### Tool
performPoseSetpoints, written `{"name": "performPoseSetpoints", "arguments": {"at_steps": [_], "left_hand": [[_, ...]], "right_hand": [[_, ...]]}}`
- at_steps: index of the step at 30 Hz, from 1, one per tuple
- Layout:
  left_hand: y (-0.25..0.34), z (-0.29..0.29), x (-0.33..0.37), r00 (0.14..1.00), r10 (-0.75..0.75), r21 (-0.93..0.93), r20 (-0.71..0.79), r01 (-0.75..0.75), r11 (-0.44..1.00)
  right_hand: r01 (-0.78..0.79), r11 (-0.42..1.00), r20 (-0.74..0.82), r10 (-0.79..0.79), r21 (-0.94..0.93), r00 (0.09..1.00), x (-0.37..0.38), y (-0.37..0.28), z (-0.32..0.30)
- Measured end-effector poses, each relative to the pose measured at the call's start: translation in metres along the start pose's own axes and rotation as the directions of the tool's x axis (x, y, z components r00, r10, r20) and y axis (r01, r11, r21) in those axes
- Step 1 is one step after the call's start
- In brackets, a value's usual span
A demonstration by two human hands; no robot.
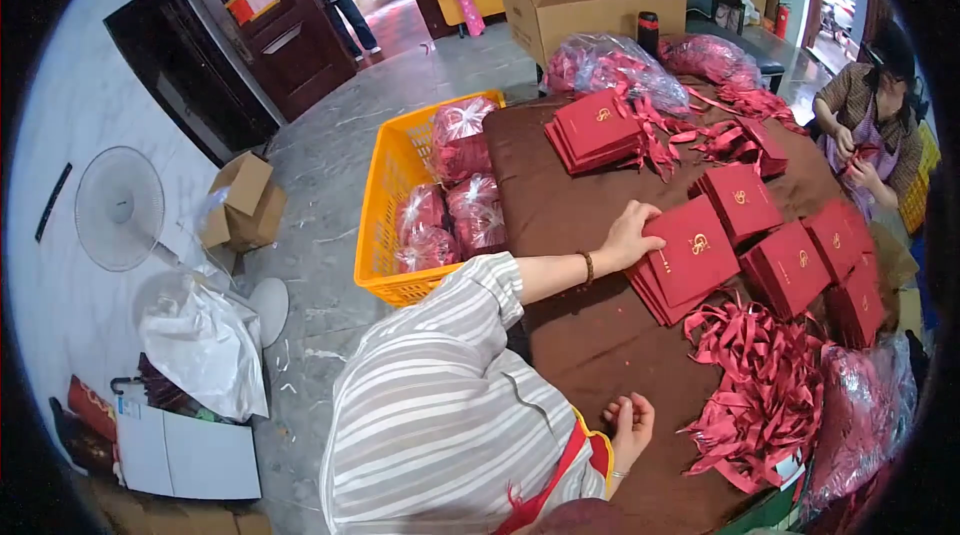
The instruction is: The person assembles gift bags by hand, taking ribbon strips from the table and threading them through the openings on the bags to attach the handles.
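Observation:
My left hand, with a beaded bracelet on its wrist, reaches across the brown-covered table. Its fingers grip the upper left corner of a red gift bag, the top one of a slightly fanned flat stack. Low by the near side of the table, my right hand is loosely curled, its fingers partly apart and nothing visible in them. Tangled red ribbons lie to the right of that hand. More red bags with gold emblems stand in stacks beyond the gripped one.
A yellow crate with wrapped red bundles stands left of the table. At the far end are plastic-bagged red goods and a large cardboard box. A co-worker handles red material at right. A fan stands left.

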State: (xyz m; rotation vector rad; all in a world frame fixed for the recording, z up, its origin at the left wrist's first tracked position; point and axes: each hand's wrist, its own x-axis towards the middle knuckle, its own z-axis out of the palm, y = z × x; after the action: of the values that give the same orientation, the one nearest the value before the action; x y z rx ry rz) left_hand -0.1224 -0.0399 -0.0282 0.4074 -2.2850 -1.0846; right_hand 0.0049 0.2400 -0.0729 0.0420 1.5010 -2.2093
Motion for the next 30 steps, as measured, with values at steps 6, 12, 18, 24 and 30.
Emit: {"name": "performPoseSetpoints", "arguments": {"at_steps": [6,12,18,24,30], "left_hand": [[0.066,-0.026,0.000,0.995,0.066,-0.212,-0.081,-0.082,0.974],[0.088,-0.022,-0.057,0.857,-0.108,-0.657,0.503,0.461,0.597],[0.082,0.008,-0.146,0.436,-0.203,-0.255,0.877,0.779,0.572],[0.083,0.004,-0.147,0.343,-0.204,-0.066,0.917,0.634,0.770],[0.084,0.002,-0.126,0.469,-0.194,0.109,0.862,0.202,0.973]], "right_hand": [[-0.105,0.995,0.062,0.104,0.004,0.993,-0.018,-0.015,0.008],[0.183,0.978,-0.031,-0.181,0.096,0.983,-0.030,-0.052,0.005],[0.406,0.914,-0.495,-0.359,-0.015,0.791,-0.034,-0.048,-0.044],[0.189,0.968,-0.404,-0.242,-0.168,0.882,-0.049,-0.038,-0.072],[-0.023,0.903,-0.401,-0.167,-0.428,0.901,-0.054,-0.043,-0.075]]}}
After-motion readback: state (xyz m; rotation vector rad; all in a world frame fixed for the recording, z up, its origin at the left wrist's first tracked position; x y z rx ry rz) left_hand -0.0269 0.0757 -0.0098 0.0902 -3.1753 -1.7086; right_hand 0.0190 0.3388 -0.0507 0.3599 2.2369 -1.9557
